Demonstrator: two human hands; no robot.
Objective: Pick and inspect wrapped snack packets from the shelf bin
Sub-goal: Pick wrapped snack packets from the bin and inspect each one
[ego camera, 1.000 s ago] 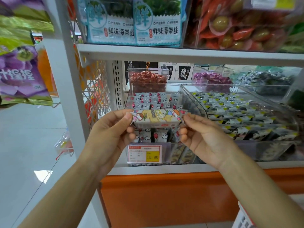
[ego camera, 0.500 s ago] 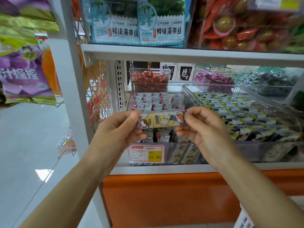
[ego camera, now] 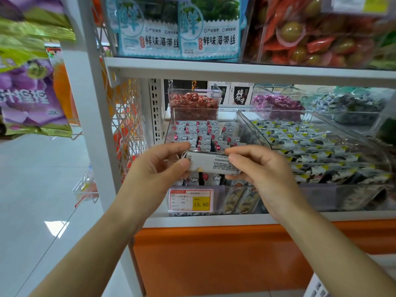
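Observation:
A small wrapped snack packet (ego camera: 209,163) is held level between both hands in front of the shelf. Its white back with small printed text faces me. My left hand (ego camera: 157,170) pinches the packet's left end, and my right hand (ego camera: 260,171) pinches its right end. Behind the packet stands a clear plastic shelf bin (ego camera: 225,199) filled with several similar packets showing cloud and red-dot prints. The lower front of the bin carries a price tag (ego camera: 191,200) reading 15.80.
To the right is a wider clear bin (ego camera: 334,197) of black, white and yellow packets. Smaller bins of red (ego camera: 194,103) and purple candies (ego camera: 277,103) stand behind. An upper shelf (ego camera: 246,70) holds seaweed bags. Hanging purple bags (ego camera: 30,93) are at left; an orange base panel (ego camera: 214,258) is below.
The packet has been rotated in my hands: its colourful cartoon front showed before, and now its white printed back faces me. Both hands kept their grip on its ends.

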